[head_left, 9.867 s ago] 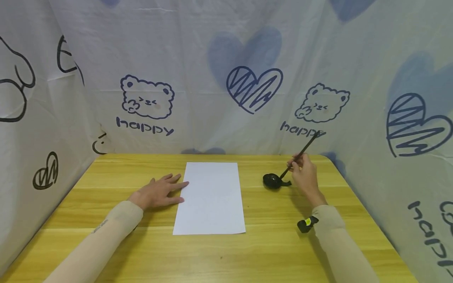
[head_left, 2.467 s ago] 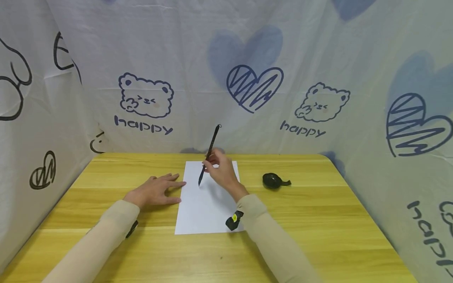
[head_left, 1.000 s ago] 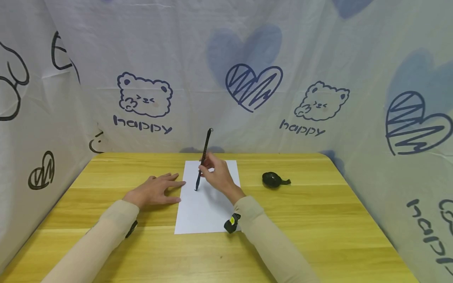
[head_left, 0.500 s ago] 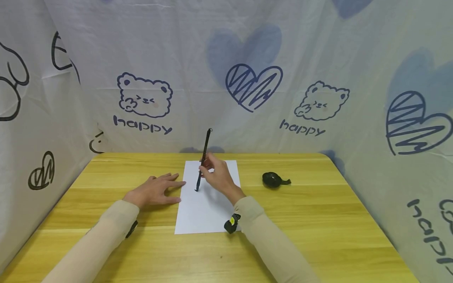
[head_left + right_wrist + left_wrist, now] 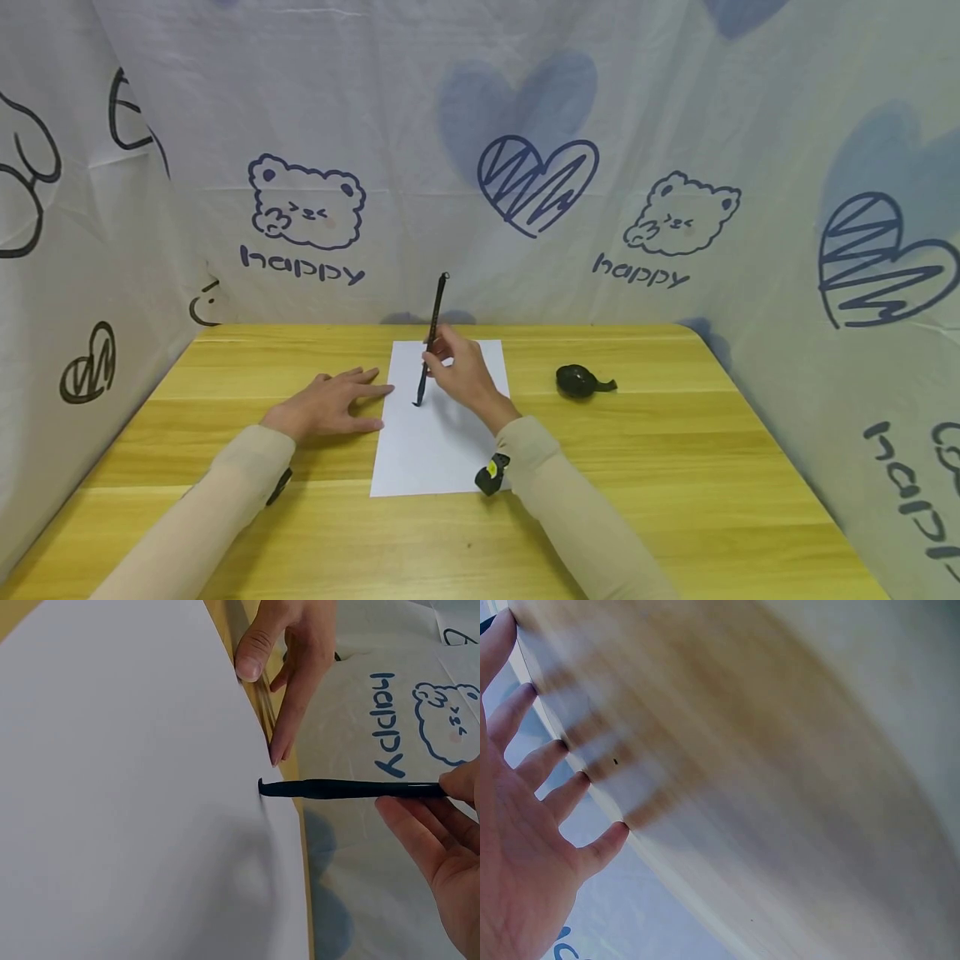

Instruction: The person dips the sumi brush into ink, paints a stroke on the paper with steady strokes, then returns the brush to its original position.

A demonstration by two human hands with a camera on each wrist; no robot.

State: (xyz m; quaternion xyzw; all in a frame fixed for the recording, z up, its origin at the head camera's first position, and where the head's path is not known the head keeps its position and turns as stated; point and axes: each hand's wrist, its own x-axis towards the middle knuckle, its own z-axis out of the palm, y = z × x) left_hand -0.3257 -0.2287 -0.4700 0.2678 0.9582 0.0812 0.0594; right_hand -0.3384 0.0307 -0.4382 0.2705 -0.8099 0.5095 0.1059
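We work over the wide wooden table, where the sheet of paper lies flat near the middle; it wants to be square to us and unmoving. Our left hand is spread and relaxed, grasping nothing, with fingertips meeting the paper's left edge; a little more finger on the sheet would probably steady it better. Our right hand pinches the brush partway along its shaft, above the left part of the sheet. The shaft stands nearly upright, a good angle for an even line, provided our wrist stays loose. To the right of the paper, the round black container sits well apart from both hands. Smallest of all, the brush tip bends against the paper, so we should press lightly; any mark beneath it is too small to tell.
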